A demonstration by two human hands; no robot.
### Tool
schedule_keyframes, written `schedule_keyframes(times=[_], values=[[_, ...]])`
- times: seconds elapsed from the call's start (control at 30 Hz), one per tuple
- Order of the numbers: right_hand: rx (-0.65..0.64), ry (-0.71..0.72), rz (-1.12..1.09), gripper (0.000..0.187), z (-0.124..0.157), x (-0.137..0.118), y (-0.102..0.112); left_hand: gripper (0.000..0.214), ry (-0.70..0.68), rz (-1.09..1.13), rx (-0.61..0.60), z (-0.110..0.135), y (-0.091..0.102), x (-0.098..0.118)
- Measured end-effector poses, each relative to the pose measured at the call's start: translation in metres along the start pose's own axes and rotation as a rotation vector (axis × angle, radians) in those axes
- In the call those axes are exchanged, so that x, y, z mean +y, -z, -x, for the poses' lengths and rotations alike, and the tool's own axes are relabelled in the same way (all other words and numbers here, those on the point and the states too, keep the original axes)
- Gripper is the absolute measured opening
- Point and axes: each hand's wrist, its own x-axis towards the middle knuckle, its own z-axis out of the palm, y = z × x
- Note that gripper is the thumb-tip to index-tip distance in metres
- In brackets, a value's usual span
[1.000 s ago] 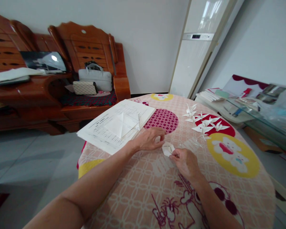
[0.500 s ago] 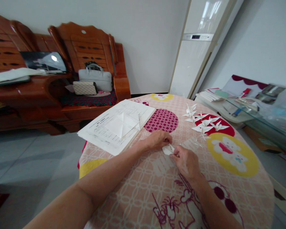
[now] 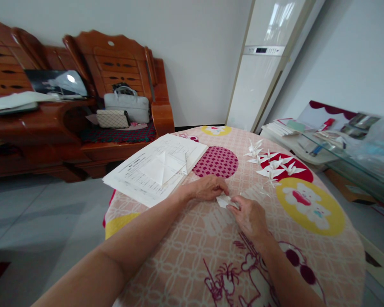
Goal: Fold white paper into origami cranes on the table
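A small folded piece of white paper (image 3: 223,201) lies low over the tablecloth between my two hands. My left hand (image 3: 211,187) has its fingers curled down onto the paper's far left side. From the right, my right hand (image 3: 248,214) pinches the paper's right edge between thumb and index finger. The fingertips partly cover the paper, so its exact folds are hard to make out. Beyond my right hand, several white folded paper cranes (image 3: 272,168) sit in a cluster.
A stack of printed sheets (image 3: 141,170) rests at the table's left, with a creased white paper square (image 3: 162,167) on top. The round table wears a patterned pink cloth (image 3: 179,256). A glass-topped stand (image 3: 348,160) with papers and plastic bags is at the right; wooden chairs (image 3: 115,64) stand behind.
The fingers of both hands have shifted slightly on the folded paper, which now shows a flatter face. The view has moved a little; the cranes and stack stay put.
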Motion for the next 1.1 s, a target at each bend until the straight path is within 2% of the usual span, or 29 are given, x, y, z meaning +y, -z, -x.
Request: schedule_keyframes(times=[0.2, 0.67, 0.77, 0.87, 0.97, 1.1], values=[[-0.012, -0.017, -0.077, 0.025, -0.001, -0.001, 0.003, 0.025, -0.073, 0.044, 0.011, 0.006, -0.001, -0.006], [-0.093, -0.072, -0.59, 0.012, -0.006, 0.025, 0.002, 0.02, -0.016, 0.103, 0.08, 0.011, -0.015, -0.009], [-0.138, -0.138, -0.737, 0.012, -0.007, 0.034, 0.004, 0.019, -0.016, 0.112, 0.088, 0.011, -0.016, -0.009], [-0.026, -0.208, -0.871, 0.015, -0.01, 0.037, 0.007, 0.018, -0.009, 0.12, 0.097, 0.01, -0.016, -0.007], [0.083, -0.201, -0.965, 0.021, -0.013, 0.028, 0.009, 0.018, 0.002, 0.123, 0.102, 0.01, -0.016, -0.006], [0.055, -0.134, -1.011, 0.021, -0.017, 0.007, 0.007, 0.019, -0.009, 0.119, 0.112, 0.01, -0.016, -0.005]])
